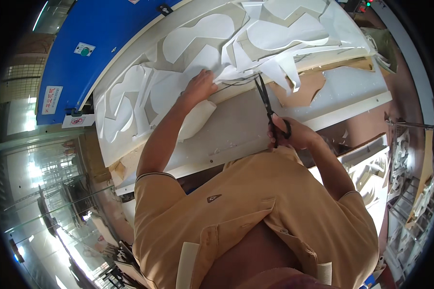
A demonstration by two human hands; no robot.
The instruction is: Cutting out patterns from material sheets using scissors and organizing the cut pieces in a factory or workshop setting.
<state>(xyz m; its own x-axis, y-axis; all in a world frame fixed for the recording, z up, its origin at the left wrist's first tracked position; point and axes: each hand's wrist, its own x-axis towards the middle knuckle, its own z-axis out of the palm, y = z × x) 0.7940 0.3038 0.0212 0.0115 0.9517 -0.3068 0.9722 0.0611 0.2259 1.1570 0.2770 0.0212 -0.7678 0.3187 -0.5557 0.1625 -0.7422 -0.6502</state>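
My right hand is closed round the handles of a pair of black scissors. Their blades point away from me, slightly apart, with the tips at the near edge of the white sheet material. My left hand is closed at that same edge, fingers bent over a white sheet; the fingertips are partly hidden. Curved white shapes and cut strips lie loosely over one another on the light worktable. A rolled or bent white piece hangs below my left wrist.
A blue machine body with a green button rises behind the worktable at the left. Brown cardboard lies on the grey ledge near me. At the right stands a bin of white pieces.
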